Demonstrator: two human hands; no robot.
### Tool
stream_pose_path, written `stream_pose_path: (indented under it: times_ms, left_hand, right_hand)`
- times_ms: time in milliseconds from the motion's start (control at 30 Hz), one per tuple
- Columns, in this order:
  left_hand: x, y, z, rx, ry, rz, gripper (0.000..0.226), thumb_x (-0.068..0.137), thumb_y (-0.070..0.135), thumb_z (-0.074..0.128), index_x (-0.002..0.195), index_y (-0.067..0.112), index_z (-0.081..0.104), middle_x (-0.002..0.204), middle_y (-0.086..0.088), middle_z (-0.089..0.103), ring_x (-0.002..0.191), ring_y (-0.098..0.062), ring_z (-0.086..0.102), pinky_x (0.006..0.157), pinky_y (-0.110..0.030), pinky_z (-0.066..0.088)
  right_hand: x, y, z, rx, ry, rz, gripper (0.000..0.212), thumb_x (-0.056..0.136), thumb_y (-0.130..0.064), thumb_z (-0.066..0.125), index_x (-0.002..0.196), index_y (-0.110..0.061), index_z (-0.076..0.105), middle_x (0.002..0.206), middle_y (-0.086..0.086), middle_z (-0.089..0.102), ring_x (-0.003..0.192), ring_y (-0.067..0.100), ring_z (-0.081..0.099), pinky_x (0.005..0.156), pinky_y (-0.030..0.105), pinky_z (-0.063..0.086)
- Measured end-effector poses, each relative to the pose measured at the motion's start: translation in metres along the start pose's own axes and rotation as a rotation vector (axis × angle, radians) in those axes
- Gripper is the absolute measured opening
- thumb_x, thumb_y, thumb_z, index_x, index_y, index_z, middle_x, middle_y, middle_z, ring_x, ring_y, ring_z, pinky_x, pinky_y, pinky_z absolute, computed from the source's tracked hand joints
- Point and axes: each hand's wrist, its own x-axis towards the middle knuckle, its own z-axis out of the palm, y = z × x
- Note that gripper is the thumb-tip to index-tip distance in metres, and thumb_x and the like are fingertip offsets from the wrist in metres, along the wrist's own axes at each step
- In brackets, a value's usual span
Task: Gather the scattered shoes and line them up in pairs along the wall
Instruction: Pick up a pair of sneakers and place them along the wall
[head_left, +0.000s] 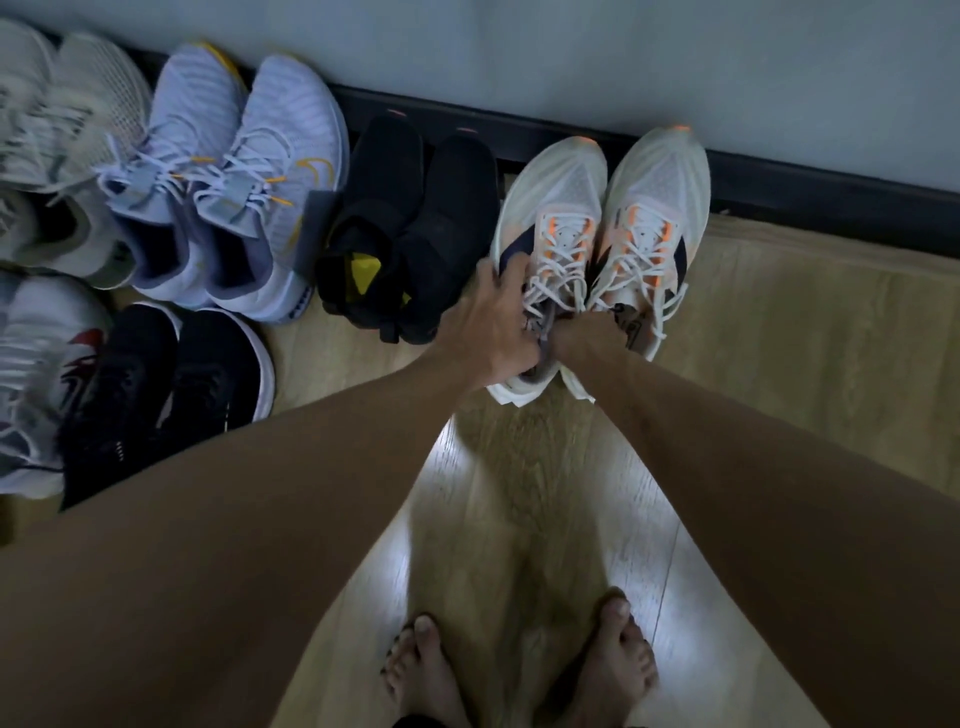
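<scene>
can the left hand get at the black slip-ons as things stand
Probably yes, once it lets go. The left hand grips the left white and orange sneaker, and the black slip-ons sit right beside that shoe with nothing between.

Shoes in pairs along the wall

The white-and-orange pair stands side by side, toes at the dark baseboard, laces tied, and both hands grip it at the heel end. To its left are the black pair with yellow inside, then the pale blue pair with yellow details, then a white mesh pair. In front, away from the wall, lie a black pair with white soles and one white shoe.
</scene>
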Motion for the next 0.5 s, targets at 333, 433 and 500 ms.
stream_pose_path:
  times_ms: [333,433,500]
  left_hand:
    - [0.011,0.01,0.019,-0.261,0.017,-0.517,0.028,0.089,0.019,0.06,0.113,0.005,0.058,0.119,-0.013,0.044,0.093,-0.04,0.061,0.037,-0.044,0.054]
    - [0.009,0.014,0.009,-0.404,-0.141,-0.635,0.034,0.09,0.022,0.063,0.117,0.003,0.054,0.121,-0.019,0.05,0.093,-0.043,0.064,0.052,-0.045,0.059]
    - [0.004,0.015,-0.013,-0.498,-0.29,-0.642,0.036,0.092,0.019,0.061,0.12,-0.001,0.053,0.117,-0.023,0.059,0.088,-0.041,0.068,0.063,-0.043,0.059]
  right_hand:
    - [-0.019,0.027,0.011,0.037,0.108,-0.211,0.066,0.091,-0.053,0.046,0.139,-0.01,0.033,0.137,0.02,0.043,0.122,0.039,0.048,0.088,0.041,0.041]
    - [-0.02,0.037,-0.017,-0.041,-0.003,-0.299,0.064,0.091,-0.056,0.047,0.129,-0.004,0.044,0.121,0.017,0.054,0.103,0.033,0.058,0.072,0.031,0.041]
    - [-0.031,0.036,-0.033,-0.103,-0.036,-0.353,0.06,0.095,-0.056,0.04,0.119,-0.003,0.052,0.106,0.016,0.058,0.096,0.029,0.059,0.064,0.029,0.039]
